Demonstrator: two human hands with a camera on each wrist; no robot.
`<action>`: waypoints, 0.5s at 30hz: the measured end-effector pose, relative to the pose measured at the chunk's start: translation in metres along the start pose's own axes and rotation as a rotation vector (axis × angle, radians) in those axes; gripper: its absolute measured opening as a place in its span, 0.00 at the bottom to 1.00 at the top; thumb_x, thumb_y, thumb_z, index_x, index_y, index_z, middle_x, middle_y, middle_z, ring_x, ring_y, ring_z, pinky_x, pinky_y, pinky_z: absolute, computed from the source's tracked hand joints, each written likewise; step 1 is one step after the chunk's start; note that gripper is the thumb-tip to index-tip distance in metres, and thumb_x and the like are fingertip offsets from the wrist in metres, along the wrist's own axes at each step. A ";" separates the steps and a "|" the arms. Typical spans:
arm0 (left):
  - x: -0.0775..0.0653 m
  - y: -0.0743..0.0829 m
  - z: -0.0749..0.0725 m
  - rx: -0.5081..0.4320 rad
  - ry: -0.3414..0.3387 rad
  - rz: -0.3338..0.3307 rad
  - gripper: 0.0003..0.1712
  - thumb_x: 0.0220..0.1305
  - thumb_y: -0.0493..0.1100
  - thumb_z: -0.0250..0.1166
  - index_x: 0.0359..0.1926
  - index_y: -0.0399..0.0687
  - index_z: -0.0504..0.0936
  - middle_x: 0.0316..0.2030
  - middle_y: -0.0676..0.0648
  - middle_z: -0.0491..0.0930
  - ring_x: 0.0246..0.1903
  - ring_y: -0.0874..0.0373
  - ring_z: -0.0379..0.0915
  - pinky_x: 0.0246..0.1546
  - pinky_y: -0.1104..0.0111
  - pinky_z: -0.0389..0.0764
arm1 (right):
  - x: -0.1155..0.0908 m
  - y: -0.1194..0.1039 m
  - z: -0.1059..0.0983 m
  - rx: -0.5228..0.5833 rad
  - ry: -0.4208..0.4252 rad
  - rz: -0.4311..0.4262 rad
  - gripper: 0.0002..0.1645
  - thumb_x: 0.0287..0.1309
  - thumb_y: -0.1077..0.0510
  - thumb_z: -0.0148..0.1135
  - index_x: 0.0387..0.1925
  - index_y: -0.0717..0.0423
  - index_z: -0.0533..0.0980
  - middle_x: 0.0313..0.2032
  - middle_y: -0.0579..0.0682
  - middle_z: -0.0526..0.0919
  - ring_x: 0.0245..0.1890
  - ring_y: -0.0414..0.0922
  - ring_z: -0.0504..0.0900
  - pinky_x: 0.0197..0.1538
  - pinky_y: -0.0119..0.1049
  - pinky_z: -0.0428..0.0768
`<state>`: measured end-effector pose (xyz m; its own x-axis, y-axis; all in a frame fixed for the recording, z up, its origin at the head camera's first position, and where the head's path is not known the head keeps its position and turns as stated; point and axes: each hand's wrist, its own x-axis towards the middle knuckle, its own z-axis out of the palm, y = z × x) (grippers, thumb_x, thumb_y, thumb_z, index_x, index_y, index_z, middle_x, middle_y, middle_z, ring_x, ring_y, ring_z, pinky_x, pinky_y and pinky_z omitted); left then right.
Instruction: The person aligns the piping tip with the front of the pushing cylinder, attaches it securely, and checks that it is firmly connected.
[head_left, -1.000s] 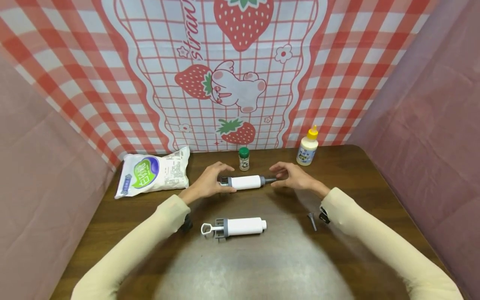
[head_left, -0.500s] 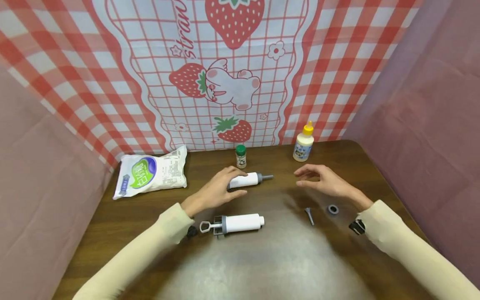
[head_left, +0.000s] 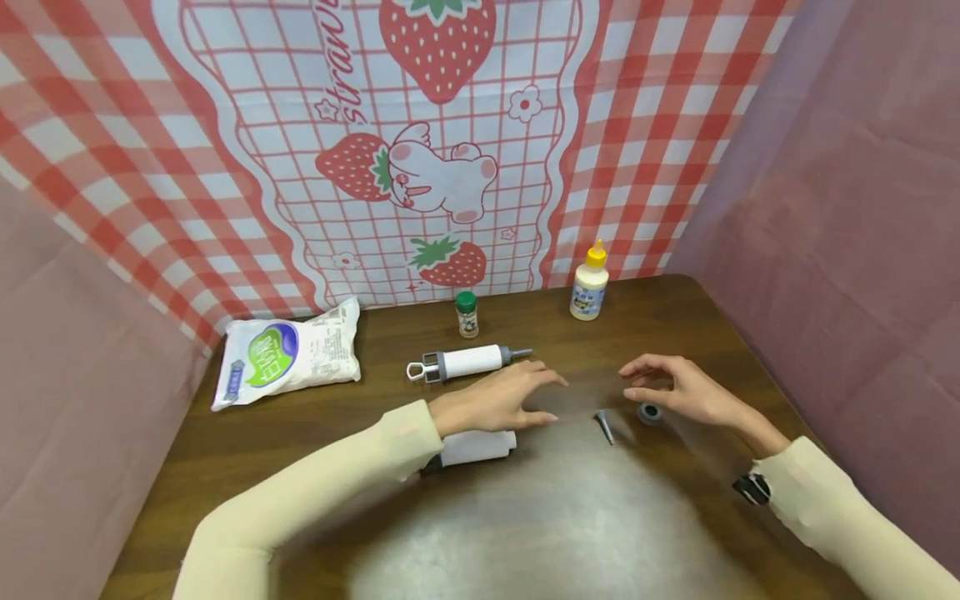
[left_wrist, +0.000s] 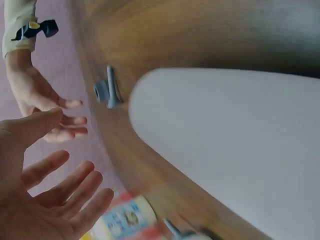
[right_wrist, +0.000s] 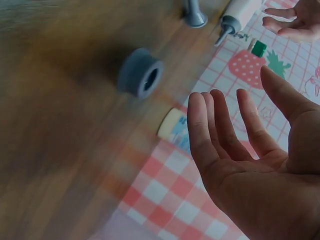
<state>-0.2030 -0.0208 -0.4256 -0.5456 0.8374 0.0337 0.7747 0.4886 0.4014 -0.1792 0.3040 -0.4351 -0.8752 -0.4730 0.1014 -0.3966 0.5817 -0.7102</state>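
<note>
My left hand (head_left: pixel 504 400) is empty, its fingers spread, and reaches over the nearer white syringe-like tube (head_left: pixel 480 447), covering part of it. In the left wrist view that tube's barrel (left_wrist: pixel 225 135) looms large. Farther back lies a second such tube (head_left: pixel 471 361), with a white pull handle and a grey nozzle fitted at its right end. My right hand (head_left: pixel 684 390) holds nothing; its fingers are loosely bent above a grey ring-shaped cap (right_wrist: pixel 141 73). Left of the cap, between the hands, lies a loose grey nozzle (head_left: pixel 605 427) with a flared end.
At the back left lies a white plastic bag (head_left: pixel 288 354) with a green and purple label. A small green-lidded jar (head_left: pixel 467 315) and a yellow-capped bottle (head_left: pixel 588 287) stand along the rear edge. A checked strawberry cloth (head_left: pixel 442 167) hangs behind the table.
My left hand has let go of the rear tube and come right and nearer, over the front one. My right hand has left the rear tube's nozzle tip and moved right, near the cap.
</note>
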 end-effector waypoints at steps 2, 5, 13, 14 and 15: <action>0.010 0.006 0.003 0.012 -0.025 0.022 0.31 0.72 0.53 0.68 0.70 0.46 0.76 0.62 0.44 0.80 0.62 0.52 0.78 0.66 0.60 0.79 | -0.005 0.003 -0.001 -0.008 0.009 0.000 0.16 0.65 0.58 0.72 0.52 0.58 0.83 0.50 0.58 0.89 0.47 0.39 0.87 0.47 0.32 0.86; 0.024 0.014 0.007 0.032 -0.063 0.037 0.32 0.71 0.52 0.69 0.70 0.47 0.75 0.63 0.45 0.80 0.62 0.52 0.78 0.66 0.61 0.79 | -0.013 0.009 -0.003 -0.029 0.019 0.014 0.17 0.64 0.59 0.73 0.53 0.59 0.83 0.50 0.56 0.89 0.47 0.41 0.88 0.48 0.34 0.87; 0.059 0.026 0.018 0.075 -0.150 0.054 0.31 0.68 0.47 0.72 0.69 0.49 0.77 0.61 0.45 0.81 0.56 0.54 0.80 0.58 0.68 0.82 | -0.030 0.022 -0.006 -0.108 0.039 0.110 0.21 0.62 0.54 0.75 0.53 0.57 0.83 0.50 0.54 0.89 0.50 0.52 0.87 0.51 0.38 0.85; 0.063 0.027 0.019 0.087 -0.155 0.056 0.30 0.68 0.46 0.72 0.69 0.49 0.78 0.60 0.45 0.82 0.54 0.55 0.80 0.55 0.68 0.82 | -0.032 0.024 -0.005 -0.112 0.045 0.126 0.21 0.61 0.53 0.76 0.53 0.57 0.83 0.50 0.53 0.89 0.50 0.52 0.87 0.51 0.37 0.85; 0.066 0.027 0.021 0.098 -0.159 0.058 0.30 0.68 0.45 0.72 0.69 0.49 0.78 0.59 0.45 0.82 0.53 0.56 0.80 0.54 0.69 0.82 | -0.034 0.026 -0.005 -0.113 0.050 0.135 0.21 0.60 0.53 0.76 0.53 0.56 0.83 0.50 0.53 0.89 0.50 0.52 0.87 0.50 0.36 0.85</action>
<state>-0.2112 0.0524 -0.4316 -0.4478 0.8892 -0.0943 0.8350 0.4535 0.3115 -0.1610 0.3382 -0.4533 -0.9341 -0.3540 0.0469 -0.3009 0.7095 -0.6373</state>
